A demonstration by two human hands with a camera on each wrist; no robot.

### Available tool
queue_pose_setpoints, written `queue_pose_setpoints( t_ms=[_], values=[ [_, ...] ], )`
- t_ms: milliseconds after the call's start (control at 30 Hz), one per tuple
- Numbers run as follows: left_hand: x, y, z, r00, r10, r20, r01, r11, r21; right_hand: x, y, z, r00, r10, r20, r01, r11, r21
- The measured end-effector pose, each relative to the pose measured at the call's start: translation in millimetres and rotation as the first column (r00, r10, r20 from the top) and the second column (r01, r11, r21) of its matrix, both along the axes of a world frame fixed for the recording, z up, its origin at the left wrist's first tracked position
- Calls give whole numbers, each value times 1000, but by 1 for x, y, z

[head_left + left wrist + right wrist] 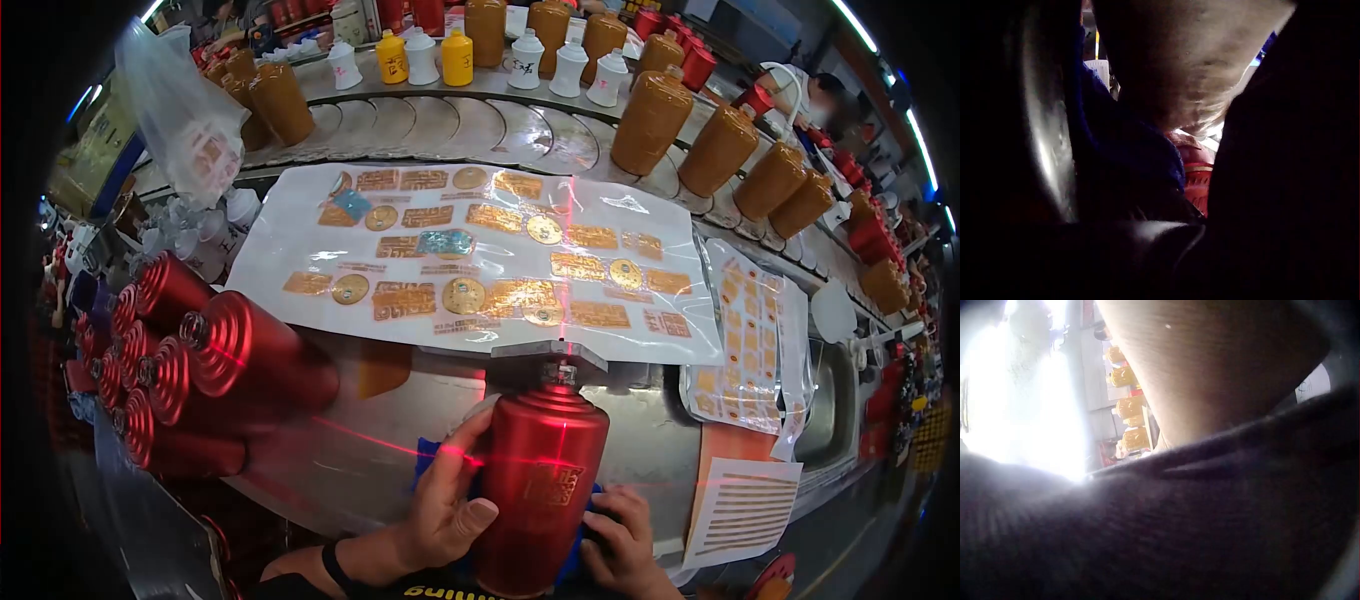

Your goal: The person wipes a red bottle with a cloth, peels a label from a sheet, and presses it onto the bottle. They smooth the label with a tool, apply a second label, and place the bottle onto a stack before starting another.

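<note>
Red bottle [540, 430]: between hands, neck at metal bracket [550, 352] | left hand [440, 510]: fingers extended against it, thumb lifted | right hand [622, 540]: fingers bent, grip unclear | risk: uneven pressure rolls it — gold label [553, 485] skews

- Head view: brightly lit; white tube lights [855, 25] glow at upper right, with smaller streaks at upper left.
- Wide-angle distortion bows the surroundings toward a dark, vignetted rim.
- Glare whitens patches of the printed sheet [290, 220]; soft highlights mark the red bottle [545, 490].
- Red light lines [350, 430] cross the centre; the far background at upper right is soft.
- Left wrist view: largely black; light enters at top and right of centre, and a pale reflection streaks the left.
- Right wrist view: upper left overexposed, lower half deeply shadowed, distant bottles [1130, 406] blurred.
</note>
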State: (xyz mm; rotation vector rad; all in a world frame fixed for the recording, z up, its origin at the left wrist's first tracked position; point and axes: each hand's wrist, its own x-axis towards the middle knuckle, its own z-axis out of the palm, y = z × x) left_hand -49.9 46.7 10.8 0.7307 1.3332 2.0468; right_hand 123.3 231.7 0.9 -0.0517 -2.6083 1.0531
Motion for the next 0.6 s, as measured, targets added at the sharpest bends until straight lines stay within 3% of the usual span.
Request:
queue_pose_setpoints(
  t_ms=[267,600],
  values=[
    [2,-1,-3,1000,4,10,-4,999,-34,1,0,2,1000,-9,-1,9,1000,2],
    [-2,3,-3,997,24,-71,-21,999,45,2,-2,-7,999,-14,-40,13,1000,-20]
  ],
)
